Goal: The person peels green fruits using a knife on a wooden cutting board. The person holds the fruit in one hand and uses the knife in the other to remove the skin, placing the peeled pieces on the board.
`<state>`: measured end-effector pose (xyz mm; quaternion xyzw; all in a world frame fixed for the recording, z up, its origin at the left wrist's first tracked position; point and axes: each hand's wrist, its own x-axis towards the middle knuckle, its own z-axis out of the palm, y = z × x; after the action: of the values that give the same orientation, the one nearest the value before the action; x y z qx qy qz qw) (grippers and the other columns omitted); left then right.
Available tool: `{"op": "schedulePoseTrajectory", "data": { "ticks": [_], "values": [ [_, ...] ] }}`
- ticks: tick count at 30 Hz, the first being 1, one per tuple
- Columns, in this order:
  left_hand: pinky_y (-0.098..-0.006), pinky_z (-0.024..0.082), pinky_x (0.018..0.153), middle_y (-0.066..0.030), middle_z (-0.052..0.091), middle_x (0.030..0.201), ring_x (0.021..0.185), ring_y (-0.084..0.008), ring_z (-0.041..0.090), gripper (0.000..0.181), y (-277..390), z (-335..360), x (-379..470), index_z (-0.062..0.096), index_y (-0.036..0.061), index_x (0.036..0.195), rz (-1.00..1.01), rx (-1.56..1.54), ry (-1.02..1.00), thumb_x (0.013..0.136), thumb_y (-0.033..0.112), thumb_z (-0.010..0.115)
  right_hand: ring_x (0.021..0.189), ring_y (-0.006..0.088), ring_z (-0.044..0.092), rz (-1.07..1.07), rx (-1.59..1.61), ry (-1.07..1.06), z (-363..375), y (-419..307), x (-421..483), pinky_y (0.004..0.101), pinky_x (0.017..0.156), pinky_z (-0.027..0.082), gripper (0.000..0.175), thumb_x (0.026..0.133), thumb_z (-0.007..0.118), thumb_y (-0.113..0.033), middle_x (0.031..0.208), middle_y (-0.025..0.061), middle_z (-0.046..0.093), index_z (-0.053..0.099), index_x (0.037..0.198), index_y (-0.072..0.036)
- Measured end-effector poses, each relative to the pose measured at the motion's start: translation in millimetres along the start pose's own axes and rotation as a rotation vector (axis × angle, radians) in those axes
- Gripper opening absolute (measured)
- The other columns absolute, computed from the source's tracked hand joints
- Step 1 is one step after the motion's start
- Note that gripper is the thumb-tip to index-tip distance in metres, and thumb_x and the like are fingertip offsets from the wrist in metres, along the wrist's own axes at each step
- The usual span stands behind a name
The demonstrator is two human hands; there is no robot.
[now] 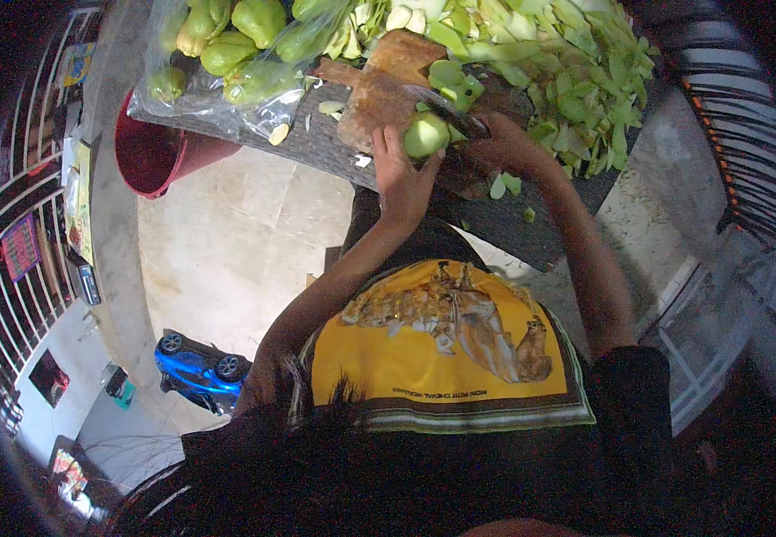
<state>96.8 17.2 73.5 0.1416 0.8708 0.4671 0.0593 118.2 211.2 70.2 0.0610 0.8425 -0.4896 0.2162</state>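
Observation:
My left hand grips a pale green peeled chayote, its fingers on the left side and thumb below. The chayote rests at the right edge of a worn wooden cutting board. In my right hand is a knife by its handle. Its blade slants up and left, just above the chayote, over the board; whether it touches the flesh I cannot tell. Flat green slices lie beyond the blade. Much of the knife handle is hidden by my fingers.
A dark woven-textured table bears a large heap of thin green slices at right. Whole chayotes lie in a clear plastic bag at left. Below the table's left edge is a red bucket; a blue toy car is on the floor.

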Motion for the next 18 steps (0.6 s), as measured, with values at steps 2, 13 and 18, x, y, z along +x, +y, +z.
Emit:
{"op": "schedulePoseTrajectory", "data": {
  "ticks": [2, 13, 18],
  "values": [
    [-0.0467, 0.042, 0.081, -0.0215, 0.041, 0.102, 0.095, -0.0421, 0.048, 0.052, -5.2, 2.8, -0.8, 0.039, -0.0032, 0.106, -0.016, 0.005, -0.014, 0.069, 0.007, 0.074, 0.059, 0.0164, 0.057, 0.048, 0.149, -0.052, -9.3, 0.4, -1.6, 0.0346, 0.058, 0.050, 0.030, 0.078, 0.064, -0.014, 0.072, 0.0057, 0.064, 0.059, 0.103, 0.001],
    [-0.0429, 0.040, 0.088, -0.0202, 0.046, 0.106, 0.100, -0.0363, 0.051, 0.053, -6.8, -5.9, 1.7, 0.039, -0.0027, 0.113, -0.009, -0.071, -0.167, 0.073, 0.004, 0.072, 0.070, 0.0110, 0.056, 0.017, 0.221, 0.077, 35.8, 55.3, 7.2, 0.0302, 0.065, 0.047, 0.029, 0.079, 0.063, -0.019, 0.079, 0.0049, 0.064, 0.062, 0.101, 0.000],
    [-0.0403, 0.038, 0.094, -0.0212, 0.048, 0.114, 0.108, -0.0338, 0.049, 0.061, 1.4, -13.2, 6.9, 0.035, -0.0025, 0.124, 0.021, -0.063, -0.291, 0.075, 0.004, 0.070, 0.070, 0.0128, 0.055, 0.143, 0.270, 0.177, 53.5, 70.9, -27.3, 0.0325, 0.065, 0.047, 0.029, 0.078, 0.064, -0.016, 0.077, 0.0062, 0.062, 0.061, 0.102, 0.000]
  ]
}}
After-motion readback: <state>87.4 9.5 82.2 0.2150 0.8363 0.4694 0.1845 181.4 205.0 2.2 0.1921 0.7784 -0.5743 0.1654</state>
